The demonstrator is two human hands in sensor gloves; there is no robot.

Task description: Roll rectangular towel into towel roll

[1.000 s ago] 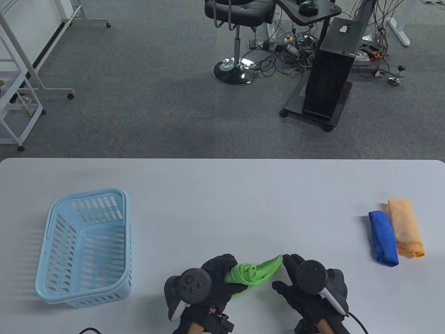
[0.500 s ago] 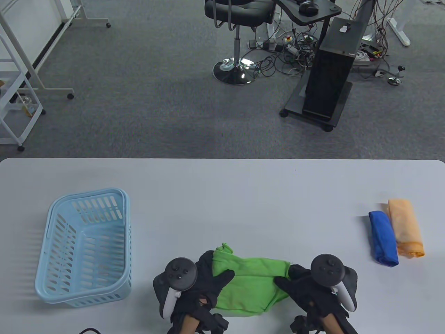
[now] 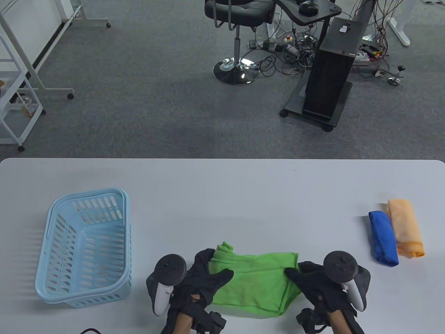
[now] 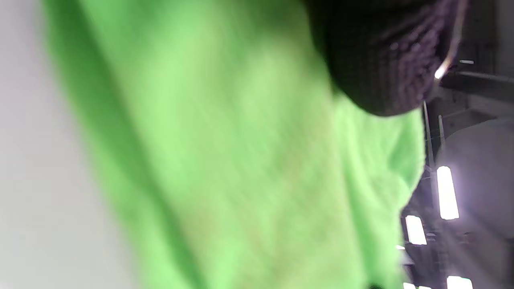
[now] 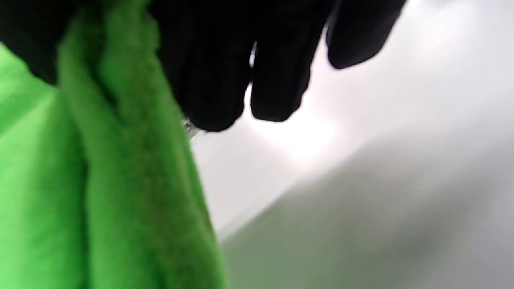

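A green towel (image 3: 255, 283) hangs stretched between both hands near the table's front edge, spread wide with loose folds. My left hand (image 3: 205, 275) grips its left edge, thumb over the cloth. My right hand (image 3: 306, 278) grips its right edge. In the left wrist view the green towel (image 4: 225, 160) fills the frame under a black gloved finger (image 4: 377, 60). In the right wrist view gloved fingers (image 5: 225, 68) clutch a bunched green towel edge (image 5: 132, 168) above the white table.
A light blue plastic basket (image 3: 85, 248) stands at the table's left. A rolled blue towel (image 3: 382, 238) and a rolled orange towel (image 3: 405, 228) lie side by side at the right. The table's front edge is just below the hands.
The towel was a bunched twist between the hands one second ago. The hands have moved apart and pulled it open wide; it now spreads slightly further right.
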